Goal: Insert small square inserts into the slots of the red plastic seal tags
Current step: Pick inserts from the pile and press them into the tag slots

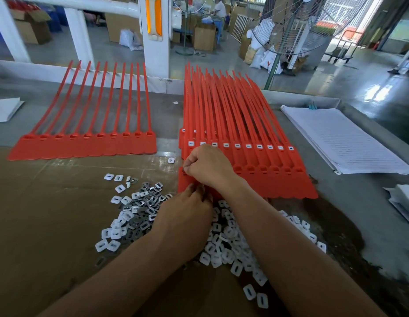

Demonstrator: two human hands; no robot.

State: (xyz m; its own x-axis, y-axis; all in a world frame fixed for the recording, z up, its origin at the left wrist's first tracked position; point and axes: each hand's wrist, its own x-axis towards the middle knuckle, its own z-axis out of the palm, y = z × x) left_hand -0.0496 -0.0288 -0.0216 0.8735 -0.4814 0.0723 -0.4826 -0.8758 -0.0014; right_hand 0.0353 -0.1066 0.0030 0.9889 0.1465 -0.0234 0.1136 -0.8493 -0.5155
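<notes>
A stack of red seal tag strips (267, 177) lies in the middle right of the table; a row further back carries white inserts (248, 146) in its slots. My right hand (208, 165) is closed at the leftmost slot of the front strip, fingertips pinched on something small that I cannot make out. My left hand (187, 211) rests palm down at the near left corner of that strip, fingers curled over the heap of loose white and grey square inserts (139, 209). A second red strip (84, 145) with empty slots lies at the left.
The loose inserts spread over brown cardboard (39, 213) in front of me. A pile of white lined sheets (345, 140) lies at the right, more white paper (402, 200) at the far right edge. White railing posts and a standing fan rise beyond the table.
</notes>
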